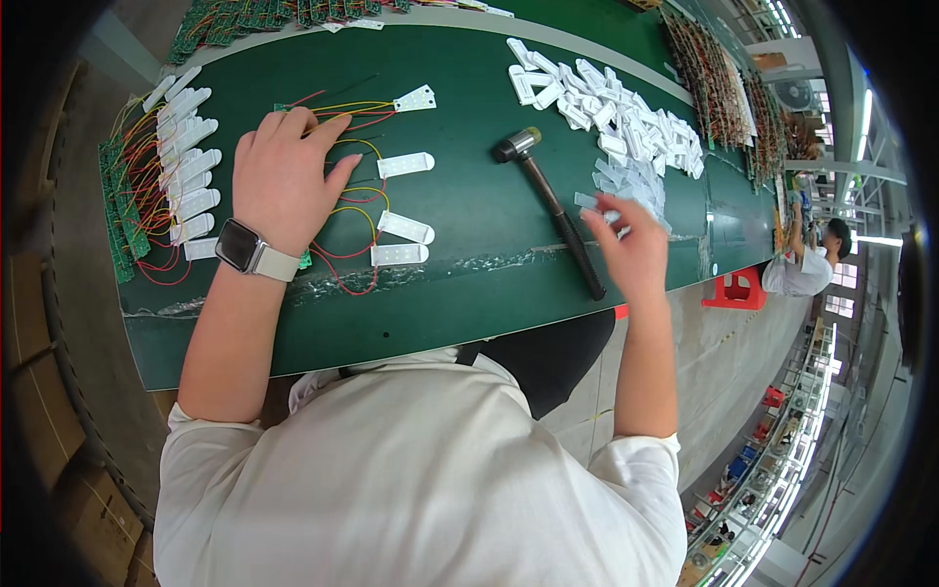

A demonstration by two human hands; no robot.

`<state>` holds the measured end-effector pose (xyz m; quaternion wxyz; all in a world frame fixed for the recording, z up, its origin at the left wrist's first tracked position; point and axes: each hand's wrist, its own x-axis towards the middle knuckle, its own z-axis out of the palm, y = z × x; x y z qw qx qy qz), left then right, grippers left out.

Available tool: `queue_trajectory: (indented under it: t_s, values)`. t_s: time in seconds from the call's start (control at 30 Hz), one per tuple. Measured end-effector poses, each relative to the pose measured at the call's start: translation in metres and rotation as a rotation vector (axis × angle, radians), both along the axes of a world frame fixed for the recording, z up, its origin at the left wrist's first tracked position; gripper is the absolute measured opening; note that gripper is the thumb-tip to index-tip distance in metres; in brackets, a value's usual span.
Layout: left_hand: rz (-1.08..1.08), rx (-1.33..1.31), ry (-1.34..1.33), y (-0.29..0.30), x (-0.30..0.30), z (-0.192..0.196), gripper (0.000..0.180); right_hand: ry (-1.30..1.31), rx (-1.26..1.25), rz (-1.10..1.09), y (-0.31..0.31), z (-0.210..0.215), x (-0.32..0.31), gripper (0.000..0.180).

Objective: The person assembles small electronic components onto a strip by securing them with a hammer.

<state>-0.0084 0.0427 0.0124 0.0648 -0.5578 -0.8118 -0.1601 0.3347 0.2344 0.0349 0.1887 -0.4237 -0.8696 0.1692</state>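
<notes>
My left hand (286, 176), with a watch on the wrist, lies flat on a bundle of red and yellow wires (352, 210) on the green table (469, 284). The wires end in white oblong parts (405, 164) fanned out to its right. My right hand (634, 245) hovers near the table's front edge beside a heap of white plastic covers (626, 127), fingers curled; whether a small white piece is pinched in them I cannot tell. A black-handled hammer (558, 210) lies between the hands.
A row of wired white parts on green circuit boards (161, 186) lies at the far left. More green boards (729, 93) line the table's far edge. Another person (807, 259) sits at the right near a red stool (738, 289).
</notes>
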Motion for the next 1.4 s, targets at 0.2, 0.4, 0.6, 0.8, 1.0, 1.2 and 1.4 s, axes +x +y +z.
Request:
queue_trajectory:
  t_s: [0.2,0.4,0.6,0.8,1.0,1.2,1.4]
  values:
    - [-0.042,0.085,0.047,0.003,-0.001,-0.007,0.037,-0.200,0.259,0.062,0.055,0.005,-0.060,0.033]
    - [-0.071,0.194,0.047,0.005,-0.005,-0.012,0.033,-0.318,0.270,0.017,0.090,-0.015,-0.084,0.031]
    - [-0.094,0.234,-0.021,0.008,-0.006,-0.010,0.027,-0.185,0.198,0.091,0.109,-0.027,-0.071,0.027]
    - [-0.081,0.266,-0.013,0.011,-0.012,-0.017,0.017,-0.257,0.152,-0.028,0.103,-0.012,-0.077,0.033]
    - [-0.047,0.298,-0.028,0.011,-0.014,-0.017,0.011,0.299,-0.121,-0.018,0.036,0.012,-0.100,0.044]
    - [-0.065,0.390,-0.141,0.012,-0.012,-0.007,0.012,0.365,-0.844,0.333,-0.040,-0.022,-0.101,0.049]
    - [-0.063,0.417,-0.382,0.009,-0.013,0.001,0.013,0.534,-0.652,0.226,-0.006,-0.055,-0.096,0.040]
